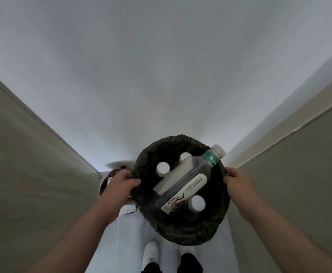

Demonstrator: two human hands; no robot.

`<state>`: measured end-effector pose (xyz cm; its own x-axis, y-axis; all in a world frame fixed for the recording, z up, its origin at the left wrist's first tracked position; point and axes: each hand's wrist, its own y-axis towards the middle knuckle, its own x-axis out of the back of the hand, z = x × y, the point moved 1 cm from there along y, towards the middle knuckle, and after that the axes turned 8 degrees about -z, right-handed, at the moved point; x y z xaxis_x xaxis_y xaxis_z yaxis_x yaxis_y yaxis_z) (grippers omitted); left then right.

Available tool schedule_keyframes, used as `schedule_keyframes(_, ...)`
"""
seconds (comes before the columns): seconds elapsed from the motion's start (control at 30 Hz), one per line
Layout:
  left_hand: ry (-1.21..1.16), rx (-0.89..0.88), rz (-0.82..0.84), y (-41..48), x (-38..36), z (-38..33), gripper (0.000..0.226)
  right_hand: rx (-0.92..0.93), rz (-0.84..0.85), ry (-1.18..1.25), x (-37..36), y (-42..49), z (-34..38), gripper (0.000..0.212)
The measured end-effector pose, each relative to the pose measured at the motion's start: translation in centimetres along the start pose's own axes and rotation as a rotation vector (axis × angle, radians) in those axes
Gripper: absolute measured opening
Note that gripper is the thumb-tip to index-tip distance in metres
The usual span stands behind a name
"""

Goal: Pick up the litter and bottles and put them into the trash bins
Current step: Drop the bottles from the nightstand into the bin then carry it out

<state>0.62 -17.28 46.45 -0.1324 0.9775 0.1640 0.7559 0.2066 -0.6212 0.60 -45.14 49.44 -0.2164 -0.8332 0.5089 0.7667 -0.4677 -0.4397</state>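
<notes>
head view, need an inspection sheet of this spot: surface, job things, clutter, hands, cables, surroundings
surface: pale floor under and around the bag.
job's things: black bin bag, mouth open; a large clear bottle lies slantwise across the top, its capped neck past the rim at upper right; three white caps of other bottles show inside.
clutter: dark round object behind the left hand, mostly hidden; cannot tell what it is.
grippers: left hand grips the bag's left rim; right hand grips the right rim.
cables: nothing seen.
surroundings: beige panels on both sides, white wall ahead, white shoe below.
</notes>
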Motion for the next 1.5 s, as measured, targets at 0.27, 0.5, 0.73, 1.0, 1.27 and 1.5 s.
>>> schedule_keyframes(0.27, 0.069, 0.201, -0.114, 12.2, -5.8, 8.7, 0.014, -0.025, 0.164, -0.173, -9.2, 15.1, -9.5, 0.020)
schedule_keyframes(0.5, 0.182, 0.222, -0.137, 25.9, -11.6, 19.4, 0.018, -0.042, 0.152, -0.303, -17.9, 27.8, -20.5, 0.011)
schedule_keyframes(0.73, 0.361, 0.202, -0.224, 36.9, -14.6, 29.5, 0.023, -0.086, 0.154, -0.370, -24.7, 35.6, -28.2, 0.008)
schedule_keyframes(1.0, 0.468, 0.205, -0.277, 42.0, -15.6, 33.0, 0.029, -0.080, 0.189, -0.461, -29.1, 39.2, -31.1, 0.005)
schedule_keyframes(1.27, 0.500, 0.182, -0.293, 43.6, -16.2, 33.3, 0.019, -0.119, 0.177, -0.476, -29.9, 40.6, -32.5, 0.009)
schedule_keyframes(1.5, 0.442, 0.175, -0.285, 43.8, -16.0, 33.8, 0.017, -0.131, 0.151, -0.470, -30.2, 40.9, -32.7, 0.017)
